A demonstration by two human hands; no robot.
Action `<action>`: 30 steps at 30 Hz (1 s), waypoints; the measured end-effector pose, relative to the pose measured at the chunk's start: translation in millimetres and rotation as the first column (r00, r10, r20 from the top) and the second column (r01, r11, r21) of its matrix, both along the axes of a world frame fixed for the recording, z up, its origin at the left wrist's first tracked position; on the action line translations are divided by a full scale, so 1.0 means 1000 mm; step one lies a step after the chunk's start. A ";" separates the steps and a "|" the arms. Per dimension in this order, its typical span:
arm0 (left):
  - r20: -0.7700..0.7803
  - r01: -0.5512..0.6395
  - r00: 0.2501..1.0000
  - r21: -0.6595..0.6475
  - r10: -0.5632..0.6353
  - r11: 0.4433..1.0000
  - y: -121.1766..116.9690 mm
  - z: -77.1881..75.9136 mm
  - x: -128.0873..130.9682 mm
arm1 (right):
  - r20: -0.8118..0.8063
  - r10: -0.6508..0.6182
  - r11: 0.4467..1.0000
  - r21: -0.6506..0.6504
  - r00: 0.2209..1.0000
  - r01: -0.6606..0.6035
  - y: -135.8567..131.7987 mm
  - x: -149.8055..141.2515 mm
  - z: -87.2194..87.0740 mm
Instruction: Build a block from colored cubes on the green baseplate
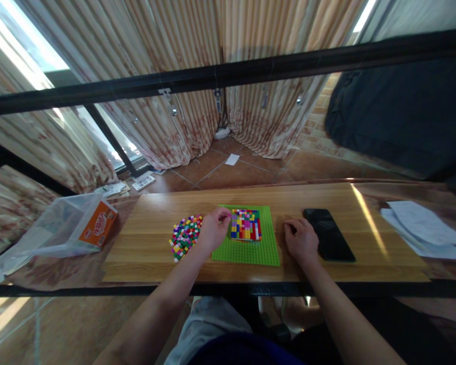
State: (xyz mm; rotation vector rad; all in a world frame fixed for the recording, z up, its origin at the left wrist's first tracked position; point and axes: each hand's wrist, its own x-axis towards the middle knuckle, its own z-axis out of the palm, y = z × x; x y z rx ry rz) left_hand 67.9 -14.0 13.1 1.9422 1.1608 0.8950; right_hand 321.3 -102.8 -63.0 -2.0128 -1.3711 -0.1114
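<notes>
My left hand point(213, 229) is at the left edge of a block of coloured toy bricks point(246, 225), its thumb and forefinger pinched on a small pink brick point(229, 215). The multicoloured block stands on the upper middle of a green studded baseplate point(268, 253). Beside my left wrist lies a heap of loose small bricks point(184, 235) in many colours, partly covered by the hand. My right hand point(301, 239) rests on the table right of the baseplate, fingers curled in with nothing visible in them. It lies against the left side of a black phone or tablet point(329, 234).
The wooden tabletop point(137, 253) carries all of this. A clear plastic bin with an orange label point(98, 223) stands to the left. White papers point(427, 223) lie at the right. A black metal bar point(228, 76) crosses beyond the table, before striped curtains point(167, 45).
</notes>
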 end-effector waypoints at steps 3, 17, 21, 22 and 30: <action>-0.114 0.026 0.993 0.092 -0.015 0.995 0.000 0.004 0.001 | 0.005 0.003 1.000 0.012 1.000 -0.004 0.000 0.000 0.000; -0.616 0.223 0.788 0.318 0.022 0.921 0.006 0.010 0.022 | 0.011 0.003 1.000 0.008 1.000 -0.003 0.000 0.001 -0.001; -0.615 0.202 0.788 0.310 0.034 0.929 0.007 0.008 0.023 | 0.002 -0.004 1.000 0.011 1.000 0.004 0.000 0.000 0.000; -0.617 0.198 0.786 0.309 0.037 0.930 0.007 0.007 0.023 | 0.003 -0.006 1.000 0.006 1.000 0.006 0.000 0.000 0.000; -0.591 0.144 0.804 0.302 0.067 0.942 0.009 0.005 0.027 | 0.009 0.008 1.000 -0.003 1.000 -0.008 0.000 0.001 -0.001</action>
